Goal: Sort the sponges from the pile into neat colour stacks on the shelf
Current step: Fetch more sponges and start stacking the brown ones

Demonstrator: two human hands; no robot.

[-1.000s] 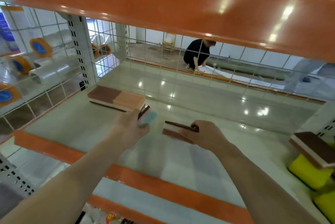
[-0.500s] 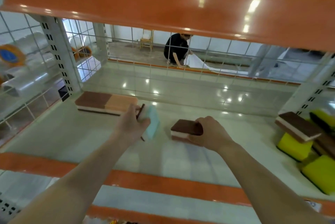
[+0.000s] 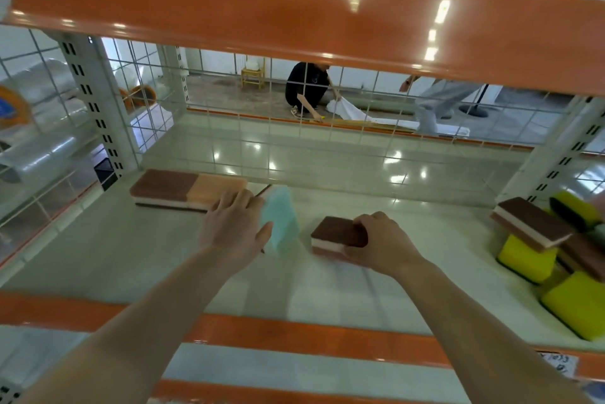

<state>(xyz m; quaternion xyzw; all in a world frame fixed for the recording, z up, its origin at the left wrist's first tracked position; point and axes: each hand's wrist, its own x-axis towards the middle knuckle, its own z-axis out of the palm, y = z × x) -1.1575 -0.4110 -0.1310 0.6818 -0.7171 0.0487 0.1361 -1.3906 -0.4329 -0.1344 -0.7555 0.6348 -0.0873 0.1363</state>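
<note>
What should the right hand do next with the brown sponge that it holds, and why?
Probably slide the brown sponge left toward the two sponges lying side by side at the back left. The right hand grips it flat on the shelf, apart from them, so no neat stack is formed yet.

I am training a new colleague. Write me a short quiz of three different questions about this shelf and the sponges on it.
1. True or false: the left hand holds a light blue sponge.
2. What lies under the right hand? A) a yellow sponge B) a brown-topped sponge C) a roll of film
3. Fill in: the unsorted pile lies at the ___ end of the shelf.

Key: 1 true. 2 B, the brown-topped sponge. 3 right.
</note>
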